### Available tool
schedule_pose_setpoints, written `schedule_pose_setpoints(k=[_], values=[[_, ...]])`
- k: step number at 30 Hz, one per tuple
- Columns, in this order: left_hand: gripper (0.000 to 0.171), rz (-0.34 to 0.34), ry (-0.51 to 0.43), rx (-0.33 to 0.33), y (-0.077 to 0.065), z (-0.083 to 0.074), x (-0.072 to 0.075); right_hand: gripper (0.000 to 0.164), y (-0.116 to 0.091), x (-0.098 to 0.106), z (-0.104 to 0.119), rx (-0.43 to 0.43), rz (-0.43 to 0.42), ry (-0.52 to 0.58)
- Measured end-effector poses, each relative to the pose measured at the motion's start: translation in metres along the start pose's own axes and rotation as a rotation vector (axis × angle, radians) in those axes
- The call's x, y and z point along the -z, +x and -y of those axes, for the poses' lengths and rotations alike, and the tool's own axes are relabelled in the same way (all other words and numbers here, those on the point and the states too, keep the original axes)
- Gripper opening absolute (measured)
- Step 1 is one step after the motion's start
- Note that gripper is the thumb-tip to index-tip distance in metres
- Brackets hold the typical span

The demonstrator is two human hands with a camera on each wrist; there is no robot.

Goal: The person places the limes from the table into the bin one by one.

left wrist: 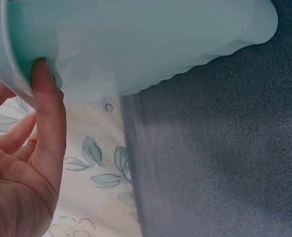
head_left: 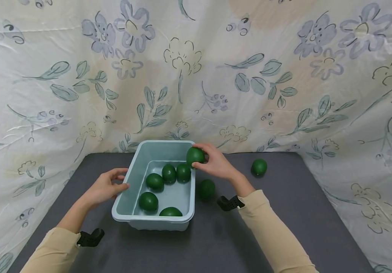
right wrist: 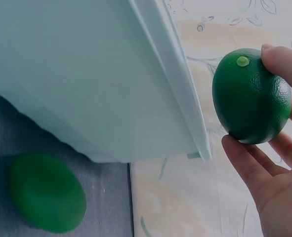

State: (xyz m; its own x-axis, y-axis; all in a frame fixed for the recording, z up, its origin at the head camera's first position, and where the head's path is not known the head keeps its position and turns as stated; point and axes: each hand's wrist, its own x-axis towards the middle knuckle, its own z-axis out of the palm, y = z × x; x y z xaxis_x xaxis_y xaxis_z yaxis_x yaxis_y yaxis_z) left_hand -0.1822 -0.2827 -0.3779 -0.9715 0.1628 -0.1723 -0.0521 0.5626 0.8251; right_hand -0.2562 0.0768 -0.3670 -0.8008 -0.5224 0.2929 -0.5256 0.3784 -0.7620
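A person's right hand (head_left: 217,163) pinched an egg-shaped green fruit (head_left: 195,156), thumb and fingertips clamped on its sides. The fruit was up by the far right corner of a pale blue-green tub (head_left: 153,218); the right wrist view showed a gap between fruit and rim. The left hand (head_left: 103,188) held the tub's left rim, its fingers curved and clamped on the lip. Five similar fruits lay inside: two side by side toward the far right, one (head_left: 155,182) just left of them, and two nearer the front. Outside, a loose fruit (head_left: 207,189) lay just beside the tub's right wall, and a stray fruit (head_left: 259,167) lay farther right. A dark grey cloth (head_left: 301,212) covered the table, before a flowered curtain (head_left: 196,87).
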Motion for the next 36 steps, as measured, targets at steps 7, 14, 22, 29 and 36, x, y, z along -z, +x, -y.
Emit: schedule_pose_setpoints(k=[7, 14, 22, 29, 36], values=[[0.063, -0.004, 0.005, 0.004, 0.000, 0.000, 0.001, 0.058, 0.008, -0.009, 0.012, 0.008, 0.019, -0.017], [0.063, -0.004, 0.004, 0.005, 0.000, 0.000, 0.001, 0.057, 0.016, -0.018, 0.019, 0.036, 0.033, -0.053], [0.062, -0.003, 0.012, 0.012, 0.001, 0.000, 0.001, 0.056, 0.024, -0.029, 0.028, 0.045, 0.058, -0.047], [0.063, -0.002, 0.007, 0.012, 0.001, 0.000, 0.001, 0.058, 0.029, -0.040, 0.036, 0.051, 0.097, -0.046], [0.063, 0.003, -0.010, -0.003, 0.000, 0.001, 0.001, 0.057, 0.033, -0.049, 0.043, 0.069, 0.125, -0.046]])
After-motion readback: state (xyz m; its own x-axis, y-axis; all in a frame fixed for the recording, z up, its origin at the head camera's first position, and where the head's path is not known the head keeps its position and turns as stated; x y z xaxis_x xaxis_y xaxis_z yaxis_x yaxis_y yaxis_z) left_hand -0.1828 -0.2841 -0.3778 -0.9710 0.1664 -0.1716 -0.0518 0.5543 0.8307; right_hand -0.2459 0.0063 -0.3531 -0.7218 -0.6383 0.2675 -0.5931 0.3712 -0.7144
